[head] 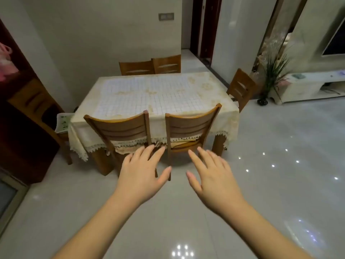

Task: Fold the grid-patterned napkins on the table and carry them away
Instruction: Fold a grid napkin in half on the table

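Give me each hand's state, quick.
Left hand: open, fingers spread, holding nothing.
Right hand: open, fingers spread, holding nothing.

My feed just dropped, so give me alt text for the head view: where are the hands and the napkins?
Both hands, left hand and right hand, are open and empty, stretched forward over the tiled floor, short of the table. The grid-patterned napkins lie flat and unfolded on its cream tablecloth, behind two wooden chairs pushed in on the near side.

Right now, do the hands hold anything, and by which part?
Nothing is held. The left hand and the right hand are open in the air, short of the grid-patterned napkins on the table.
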Motion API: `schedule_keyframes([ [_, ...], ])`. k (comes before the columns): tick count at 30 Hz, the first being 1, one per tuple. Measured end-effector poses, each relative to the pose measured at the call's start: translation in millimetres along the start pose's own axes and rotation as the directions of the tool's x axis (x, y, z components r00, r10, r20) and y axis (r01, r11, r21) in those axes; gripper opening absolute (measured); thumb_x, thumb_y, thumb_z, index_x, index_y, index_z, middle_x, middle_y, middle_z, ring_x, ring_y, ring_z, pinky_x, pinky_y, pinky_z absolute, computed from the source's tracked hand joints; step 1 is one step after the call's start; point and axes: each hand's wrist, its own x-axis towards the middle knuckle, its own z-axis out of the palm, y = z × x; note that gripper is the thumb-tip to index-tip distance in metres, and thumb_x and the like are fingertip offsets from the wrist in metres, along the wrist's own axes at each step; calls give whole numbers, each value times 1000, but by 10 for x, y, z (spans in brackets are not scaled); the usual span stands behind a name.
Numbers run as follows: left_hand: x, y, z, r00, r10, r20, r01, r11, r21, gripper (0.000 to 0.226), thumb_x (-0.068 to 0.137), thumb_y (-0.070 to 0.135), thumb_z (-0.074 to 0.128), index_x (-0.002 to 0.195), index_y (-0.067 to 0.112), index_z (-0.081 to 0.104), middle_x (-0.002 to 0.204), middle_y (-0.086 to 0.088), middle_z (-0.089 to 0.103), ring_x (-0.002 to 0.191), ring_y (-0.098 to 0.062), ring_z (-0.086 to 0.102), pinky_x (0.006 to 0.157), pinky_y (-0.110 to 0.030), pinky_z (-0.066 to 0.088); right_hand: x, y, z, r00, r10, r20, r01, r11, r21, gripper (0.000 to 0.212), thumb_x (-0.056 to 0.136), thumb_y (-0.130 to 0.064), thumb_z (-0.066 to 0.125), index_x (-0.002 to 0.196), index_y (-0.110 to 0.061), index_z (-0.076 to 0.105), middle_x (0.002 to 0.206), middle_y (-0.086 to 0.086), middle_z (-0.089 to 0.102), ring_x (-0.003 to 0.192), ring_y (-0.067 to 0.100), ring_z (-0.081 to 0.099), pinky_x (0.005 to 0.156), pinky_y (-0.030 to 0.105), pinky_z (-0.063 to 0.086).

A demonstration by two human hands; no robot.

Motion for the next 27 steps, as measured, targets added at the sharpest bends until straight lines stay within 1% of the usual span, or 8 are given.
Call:
schedule_keyframes([
  [2,98,86,57,999,-35,3,35,997,-63,80,79,71,10,150,38,30,154,8,36,143,-16,30,114,-41,29,48,106,-8,998,53,25,-54,997,57,60,92,-51,34,142,-23,47,140,6,55,127,27,53,102,45,45],
  [4,214,157,175,998,-59,-14,58,997,-56,79,79,71,10,150,39,28,154,10,35,144,-15,28,114,-40,28,115,275,101,997,71,25,-72,996,58,60,92,-52,32,143,-24,46,141,5,54,128,26,52,102,44,44],
  [9,550,256,352,997,-75,34,77,997,-33,74,83,69,16,150,40,27,156,11,32,145,-12,25,116,-40,27,414,532,209,992,37,122,-54,989,141,75,86,-59,3,154,-31,16,160,-1,23,147,21,21,118,37,17],
  [12,720,257,506,994,-93,63,94,995,-17,68,88,66,22,150,39,27,155,10,33,144,-12,26,115,-39,27,598,551,302,989,23,146,-48,984,170,73,88,-59,5,155,-31,13,161,-1,20,147,20,18,118,36,15],
  [14,840,211,597,991,-96,94,97,995,-14,64,92,64,28,150,39,26,156,9,32,145,-13,24,116,-39,25,749,522,360,987,7,161,-35,985,171,77,84,-60,-2,155,-32,11,162,-2,19,148,20,16,119,36,13],
  [17,1018,52,706,987,-110,119,113,993,-20,62,94,63,32,151,39,25,157,9,30,145,-13,23,116,-39,22,1010,441,485,983,-16,183,-17,984,177,80,82,-61,-3,155,-32,11,162,-2,18,148,19,16,119,37,13],
  [21,1336,-352,816,985,-134,110,139,990,-37,63,94,63,32,151,38,24,157,8,30,145,-14,23,116,-40,24,1452,260,667,981,-34,190,2,986,168,76,86,-60,4,154,-31,17,160,-1,24,147,21,21,118,38,18],
  [27,1900,-971,852,993,-89,82,95,993,-72,69,88,67,23,150,37,30,154,5,35,144,-16,27,113,-42,28,2290,-95,826,987,-16,159,0,995,97,70,89,-57,15,151,-28,30,155,2,35,142,23,32,114,40,27],
])
